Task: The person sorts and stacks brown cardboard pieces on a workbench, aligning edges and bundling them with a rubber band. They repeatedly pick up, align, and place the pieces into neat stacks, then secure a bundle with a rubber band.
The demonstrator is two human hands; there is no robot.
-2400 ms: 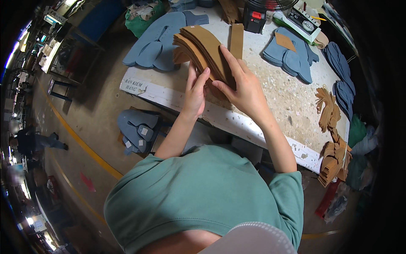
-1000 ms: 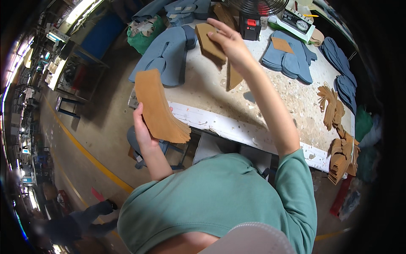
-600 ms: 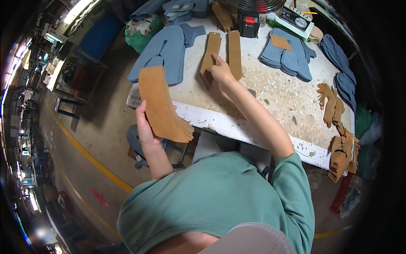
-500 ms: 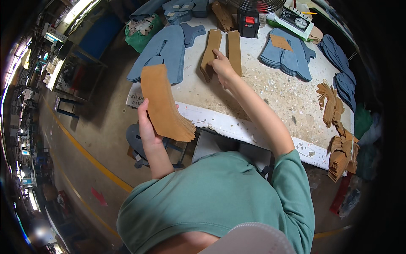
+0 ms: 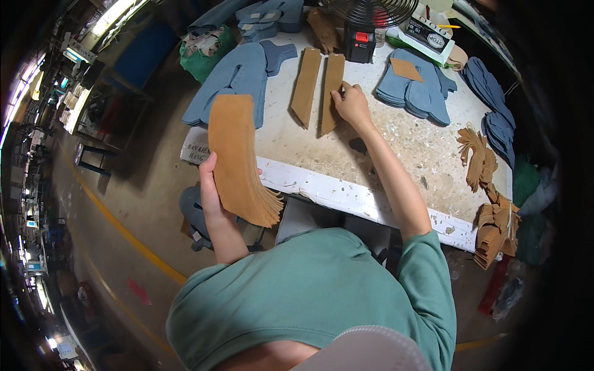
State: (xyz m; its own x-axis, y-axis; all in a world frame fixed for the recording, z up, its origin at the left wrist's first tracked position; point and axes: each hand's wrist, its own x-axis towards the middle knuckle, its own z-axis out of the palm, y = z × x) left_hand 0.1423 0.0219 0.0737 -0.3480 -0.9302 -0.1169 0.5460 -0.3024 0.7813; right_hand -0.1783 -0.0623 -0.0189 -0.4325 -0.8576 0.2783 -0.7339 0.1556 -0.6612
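My left hand (image 5: 213, 191) is closed round a thick stack of tan suede-like pieces (image 5: 232, 148), held upright in front of the table's near left edge. The stack's lower ends fan out to the right. On the table, my right hand (image 5: 354, 106) grips the right edge of a stack of brown strips (image 5: 331, 86), its thumb on top and its other fingers partly hidden. A second stack of brown strips (image 5: 305, 86) lies just left of it, apart from my hand.
Blue-grey cut pieces (image 5: 241, 68) are piled at the left, with another pile (image 5: 408, 83) at the right. Bundles of tan strips (image 5: 492, 229) lie along the right edge. A fan (image 5: 362, 43) stands at the back beside a box (image 5: 427, 37). A green bag (image 5: 198, 65) sits beyond the left edge.
My right hand has moved from the left strip stack to the right one. The right stack now slants, its near end shifted left. The tan stack stays in my left hand.
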